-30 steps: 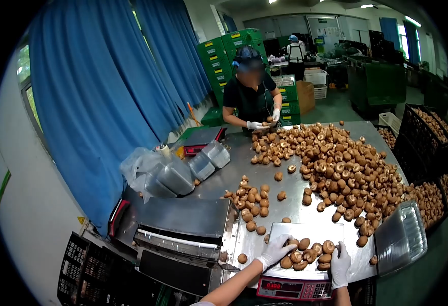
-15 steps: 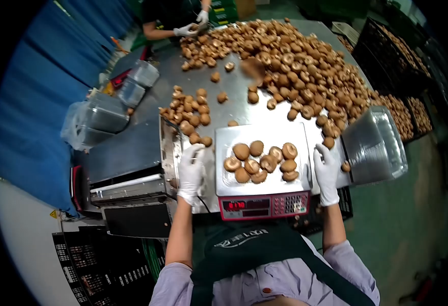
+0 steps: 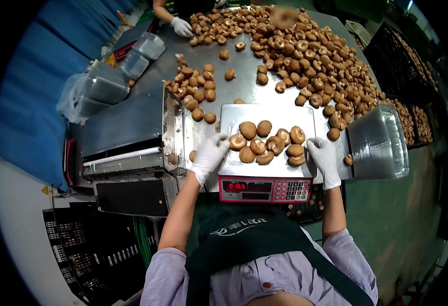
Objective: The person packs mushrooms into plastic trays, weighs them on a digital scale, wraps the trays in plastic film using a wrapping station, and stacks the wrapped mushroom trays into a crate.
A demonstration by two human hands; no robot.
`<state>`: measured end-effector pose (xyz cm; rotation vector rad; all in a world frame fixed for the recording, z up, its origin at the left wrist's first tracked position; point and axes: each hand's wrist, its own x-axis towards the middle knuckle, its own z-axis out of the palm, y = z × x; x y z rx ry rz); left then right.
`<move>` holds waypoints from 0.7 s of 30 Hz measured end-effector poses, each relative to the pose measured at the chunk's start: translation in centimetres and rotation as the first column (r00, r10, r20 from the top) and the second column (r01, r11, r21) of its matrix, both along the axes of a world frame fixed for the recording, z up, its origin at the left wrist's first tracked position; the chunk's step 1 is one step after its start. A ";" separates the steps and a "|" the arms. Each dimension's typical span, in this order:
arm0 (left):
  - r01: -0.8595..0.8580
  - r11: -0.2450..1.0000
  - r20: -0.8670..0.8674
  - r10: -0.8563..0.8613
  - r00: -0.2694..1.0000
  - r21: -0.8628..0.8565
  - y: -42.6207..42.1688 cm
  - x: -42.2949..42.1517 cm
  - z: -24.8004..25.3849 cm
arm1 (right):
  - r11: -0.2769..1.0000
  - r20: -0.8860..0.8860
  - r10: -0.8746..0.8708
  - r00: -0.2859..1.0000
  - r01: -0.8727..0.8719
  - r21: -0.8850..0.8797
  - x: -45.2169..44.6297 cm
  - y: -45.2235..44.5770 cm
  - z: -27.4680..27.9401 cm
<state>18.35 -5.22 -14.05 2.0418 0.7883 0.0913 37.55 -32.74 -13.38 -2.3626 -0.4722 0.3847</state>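
Observation:
Several brown mushrooms [image 3: 258,146] lie on the metal pan of a red digital scale [image 3: 267,189], whose red digits glow. My left hand [image 3: 211,154], in a white glove, is at the pan's left edge, fingers bent toward the mushrooms and not around any of them. On the other side my right hand [image 3: 324,157], gloved too, has its fingertips at the pan's right edge, close to the mushrooms there. It holds nothing that I can see.
A big mushroom heap [image 3: 310,61] covers the far right of the table [image 3: 239,92]. Clear plastic trays [image 3: 379,143] stand right of the scale, more [image 3: 104,84] at the left beside a metal machine [image 3: 127,122]. A co-worker's gloved hand [image 3: 181,27] touches the far mushrooms.
The view has tilted down. Both hands have moved from beside the scale half a second ago to the pan's edges. The scale's digits have changed, and the co-worker's hands have moved apart.

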 end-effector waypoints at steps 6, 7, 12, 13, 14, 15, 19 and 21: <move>0.031 0.999 0.000 -0.031 1.000 -0.020 0.3 0.4 1.2 | 0.985 0.008 -0.101 0.995 0.098 0.141 -0.7 0.8 0.8; 0.002 0.997 0.005 -0.002 1.000 -0.074 0.6 0.4 2.0 | 0.987 0.062 -0.090 0.994 0.081 0.136 -1.0 1.4 1.9; -0.042 0.996 0.154 0.054 0.987 -0.081 5.2 -2.1 5.0 | 0.988 0.161 -0.043 0.986 0.018 0.155 -1.5 5.8 4.1; -0.049 0.999 0.367 0.042 0.929 0.008 6.7 -2.7 5.1 | 0.977 0.118 -0.029 0.993 0.003 0.214 -1.9 7.2 4.8; -0.042 0.988 0.373 -0.018 0.928 0.152 8.6 -4.2 5.0 | 0.976 0.125 -0.019 0.992 -0.008 0.217 -2.6 8.7 5.5; -0.038 0.999 0.353 0.026 0.935 0.028 10.0 -5.6 6.5 | 0.974 0.161 0.034 0.986 -0.069 0.218 -3.9 10.6 6.9; -0.072 0.957 0.317 0.163 0.934 -0.280 17.4 -11.7 8.9 | 0.982 0.184 0.114 0.976 -0.139 0.129 -9.1 19.5 9.8; -0.074 0.962 0.324 0.160 0.933 -0.262 21.7 -15.5 9.5 | 0.976 0.289 0.168 0.943 -0.200 0.083 -12.5 24.3 10.7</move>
